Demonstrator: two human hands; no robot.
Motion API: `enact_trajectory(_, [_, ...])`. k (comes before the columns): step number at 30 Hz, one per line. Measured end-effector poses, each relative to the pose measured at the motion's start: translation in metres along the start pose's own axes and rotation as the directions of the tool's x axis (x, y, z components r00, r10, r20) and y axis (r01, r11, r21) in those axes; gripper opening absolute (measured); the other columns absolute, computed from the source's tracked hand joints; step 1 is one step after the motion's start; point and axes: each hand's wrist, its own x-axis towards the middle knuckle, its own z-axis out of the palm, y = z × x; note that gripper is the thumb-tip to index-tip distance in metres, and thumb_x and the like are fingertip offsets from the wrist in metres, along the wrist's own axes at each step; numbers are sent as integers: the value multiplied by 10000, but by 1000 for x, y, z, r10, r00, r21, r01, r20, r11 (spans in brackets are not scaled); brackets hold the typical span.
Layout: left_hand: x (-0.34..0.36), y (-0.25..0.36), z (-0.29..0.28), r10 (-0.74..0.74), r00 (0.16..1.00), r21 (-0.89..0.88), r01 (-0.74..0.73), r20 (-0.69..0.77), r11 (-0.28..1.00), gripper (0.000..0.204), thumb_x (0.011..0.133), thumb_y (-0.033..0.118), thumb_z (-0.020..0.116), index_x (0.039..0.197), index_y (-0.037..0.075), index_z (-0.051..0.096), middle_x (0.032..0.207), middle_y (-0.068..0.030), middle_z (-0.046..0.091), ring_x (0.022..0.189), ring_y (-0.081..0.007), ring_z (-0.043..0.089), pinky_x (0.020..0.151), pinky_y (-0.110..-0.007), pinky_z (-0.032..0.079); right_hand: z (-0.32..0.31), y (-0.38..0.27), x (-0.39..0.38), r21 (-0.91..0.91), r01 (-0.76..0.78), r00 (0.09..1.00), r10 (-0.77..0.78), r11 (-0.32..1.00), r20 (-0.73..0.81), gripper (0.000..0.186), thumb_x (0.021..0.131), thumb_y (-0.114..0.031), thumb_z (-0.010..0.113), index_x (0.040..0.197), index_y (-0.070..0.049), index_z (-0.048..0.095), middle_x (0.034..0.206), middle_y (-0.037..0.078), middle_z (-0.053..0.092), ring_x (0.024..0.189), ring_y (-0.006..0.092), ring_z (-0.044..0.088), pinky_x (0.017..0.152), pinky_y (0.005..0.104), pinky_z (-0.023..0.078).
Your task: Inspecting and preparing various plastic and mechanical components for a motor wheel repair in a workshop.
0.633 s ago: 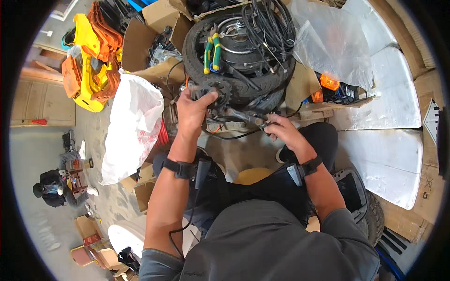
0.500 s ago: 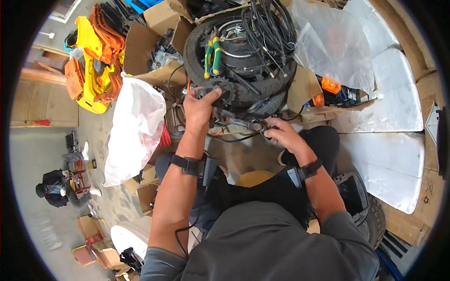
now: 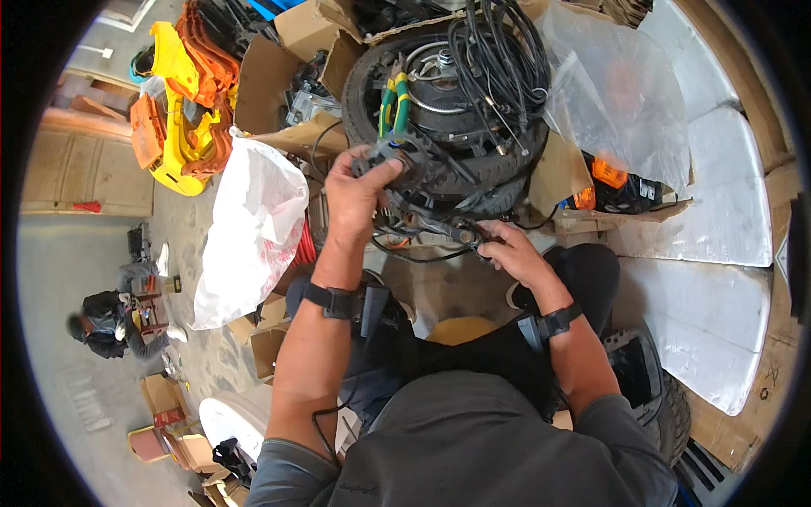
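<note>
Both my hands are on a dark, greasy metal part that looks like a bicycle crankset [image 3: 435, 224]. My left hand [image 3: 355, 186] grips its rounded, wider end, thumb on top. At the end of its arm, my right hand [image 3: 509, 250] pinches it between thumb and fingers. Just beyond lies a black tyre on a wheel [image 3: 361, 93], with green-and-yellow handled pliers [image 3: 402, 110] resting on it. My left hand and the part cover the ends of the plier handles. A bundle of black cables [image 3: 507, 59] is heaped on the wheel's right side.
A white plastic bag [image 3: 249, 228] stands left of my arm, below yellow and orange plastic panels [image 3: 182, 127]. Open cartons [image 3: 262, 89] flank the wheel. White foam blocks [image 3: 693, 313] line the right. A seated person [image 3: 110, 321] is at the far left.
The left end of the crankset has come up slightly and to the right with my left hand, now overlapping the plier handles. My right hand keeps its hold. The whole view has shifted a little.
</note>
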Motion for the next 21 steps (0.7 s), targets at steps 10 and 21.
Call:
enact_trajectory(10, [79,16,-24,139,953,-59,-160,-269,985,124,805,84,722,867,32,629,677,-34,603,475,-100,512,423,-227,385,1,3,6,-62,29,999,-26,998,38,503,813,-195,644,1257,16,539,1027,116,620,905,189,555,811,309,446])
enact_trajectory(21, [102,-5,-35,230,957,402,-143,-176,904,321,769,83,756,1034,-29,614,713,-22,610,533,-96,518,461,-255,393,-3,2,16,-33,17,999,-16,999,45,483,828,-200,642,1253,9,545,1115,119,620,993,195,566,856,317,451])
